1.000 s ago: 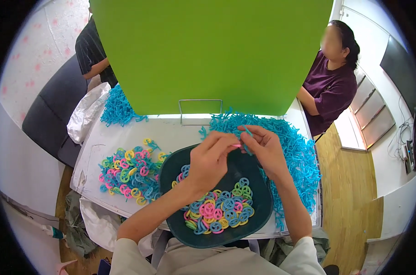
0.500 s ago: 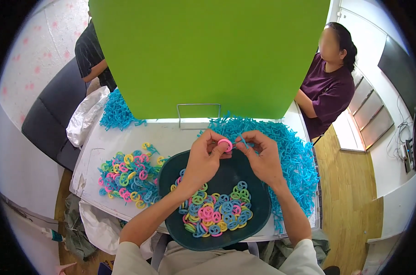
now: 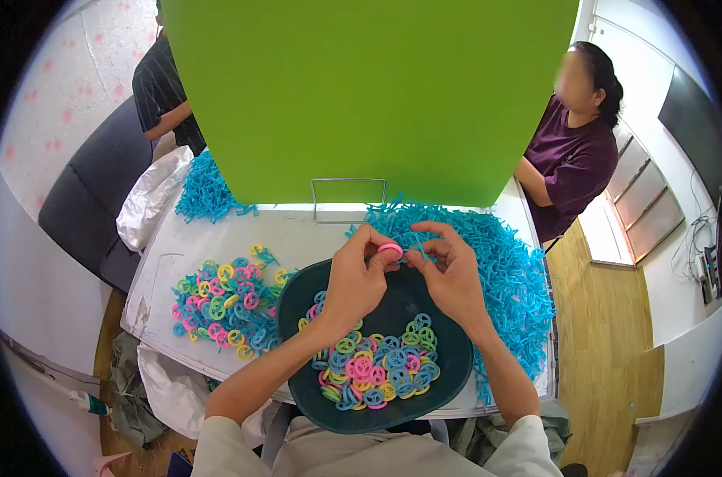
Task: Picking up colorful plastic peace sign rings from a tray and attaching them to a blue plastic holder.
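Observation:
Above the far rim of a dark green basin (image 3: 408,298), my hands are close together. In my left hand (image 3: 354,274) a pink plastic wheel (image 3: 389,250) is pinched between thumb and fingers. My right hand (image 3: 454,278) pinches a small blue plastic stem (image 3: 421,242) right beside the wheel; whether the two touch is hidden by the fingertips. Many small spoked wheels (image 3: 377,370) in pink, blue, green and yellow lie in the basin. To its left on the table is a heap of coloured wheels with blue stems (image 3: 226,306).
A large pile of blue stems (image 3: 512,294) covers the table's right side, and a smaller one (image 3: 206,191) sits far left. A green panel (image 3: 369,103) stands across the back, with a metal wire stand (image 3: 349,181) before it. People sit beyond on both sides.
My right index finger has lifted and straightened, and the right hand has shifted slightly left around the blue stem. The pink wheel has tilted a little in my left hand.

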`<state>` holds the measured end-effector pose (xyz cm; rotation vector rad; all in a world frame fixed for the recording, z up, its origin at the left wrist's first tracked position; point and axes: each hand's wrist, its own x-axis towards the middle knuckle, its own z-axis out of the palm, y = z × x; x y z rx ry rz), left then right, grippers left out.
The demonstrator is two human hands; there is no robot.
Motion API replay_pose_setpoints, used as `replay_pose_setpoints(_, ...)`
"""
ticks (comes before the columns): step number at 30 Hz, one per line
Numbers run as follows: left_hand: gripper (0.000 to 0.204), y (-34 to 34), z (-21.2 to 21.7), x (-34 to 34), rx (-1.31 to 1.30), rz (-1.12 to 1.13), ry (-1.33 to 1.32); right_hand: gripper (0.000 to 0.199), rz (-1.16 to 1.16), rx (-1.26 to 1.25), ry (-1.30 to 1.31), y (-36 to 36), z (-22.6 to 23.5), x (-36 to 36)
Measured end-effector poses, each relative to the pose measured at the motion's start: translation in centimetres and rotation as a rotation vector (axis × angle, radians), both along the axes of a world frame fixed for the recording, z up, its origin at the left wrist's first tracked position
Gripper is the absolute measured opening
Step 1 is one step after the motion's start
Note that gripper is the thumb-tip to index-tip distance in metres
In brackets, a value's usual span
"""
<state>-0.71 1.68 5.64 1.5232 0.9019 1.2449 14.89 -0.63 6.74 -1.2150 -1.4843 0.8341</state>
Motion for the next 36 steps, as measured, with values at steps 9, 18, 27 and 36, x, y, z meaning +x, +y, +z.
replay_pose_setpoints(9, 0.006, 0.0, 0.5, 0.1, 0.229, 0.099, 0.214, 0.034, 0.049, 0.021, 0.117, 0.0, -0.3, 0.0)
replay_pose_setpoints(18, 0.014, 0.1, 0.6, -0.3, -0.041, -0.05, -0.173, 0.012, -0.048, 0.102, -0.042, 0.3, 0.0, 0.2)
replay_pose_setpoints(27, 0.013, -0.1, 0.4, -0.1, -0.039, -0.014, -0.161, 0.015, -0.062, -0.03, 0.106, 0.3, -0.5, -0.3)
replay_pose_setpoints(36, 0.014, -0.9, 0.6, 0.3, -0.075, 0.064, -0.194, 0.017, -0.049, -0.107, 0.225, 0.4, -0.8, -0.2)
